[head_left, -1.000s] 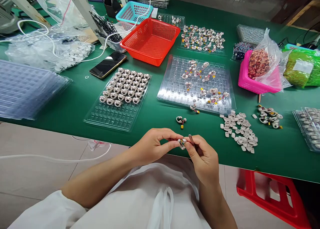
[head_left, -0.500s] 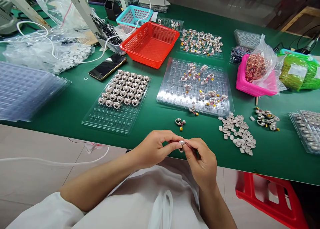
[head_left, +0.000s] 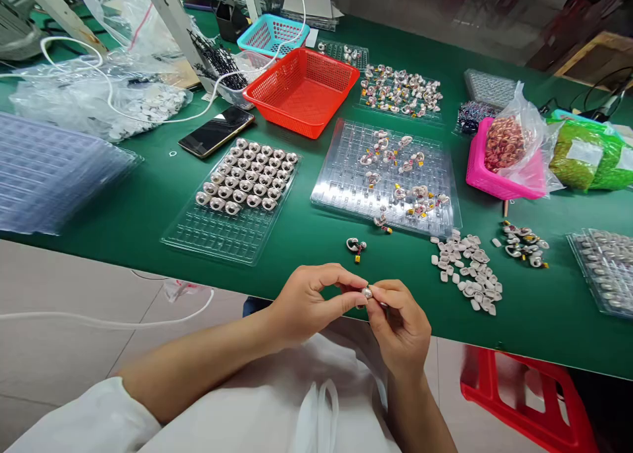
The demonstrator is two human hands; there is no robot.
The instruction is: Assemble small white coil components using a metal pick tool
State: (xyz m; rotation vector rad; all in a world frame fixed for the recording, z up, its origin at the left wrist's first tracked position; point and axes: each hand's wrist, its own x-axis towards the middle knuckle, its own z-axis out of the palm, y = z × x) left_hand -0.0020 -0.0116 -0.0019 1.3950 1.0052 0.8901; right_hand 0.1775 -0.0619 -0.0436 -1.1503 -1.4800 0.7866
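Note:
A small shiny silver earbud part (head_left: 366, 293) is pinched between the fingertips of both hands at the table's front edge. My left hand (head_left: 316, 298) grips it from one side, thumb below and index finger above. From the other side my right hand (head_left: 399, 318) holds it too, its fingers curled and partly hiding the piece. Just beyond the fingers lies a curved earbud piece (head_left: 355, 244) with a wire and a yellow-taped end. To the left, rows of silver earbud shells (head_left: 246, 182) fill most of a clear tray (head_left: 212, 237).
Stacked clear trays (head_left: 324, 182) carry loose wired pieces. White caps (head_left: 475, 275) lie scattered at right, near a pink basket (head_left: 479, 156). A red basket (head_left: 301, 93), a phone (head_left: 216, 131) and a white cable (head_left: 111, 97) sit farther back. Below the edge stands a red stool (head_left: 529, 387).
Both hands still hold the silver piece, which has turned so that a rounder, shinier face shows. The hands have shifted slightly to the right and down in view.

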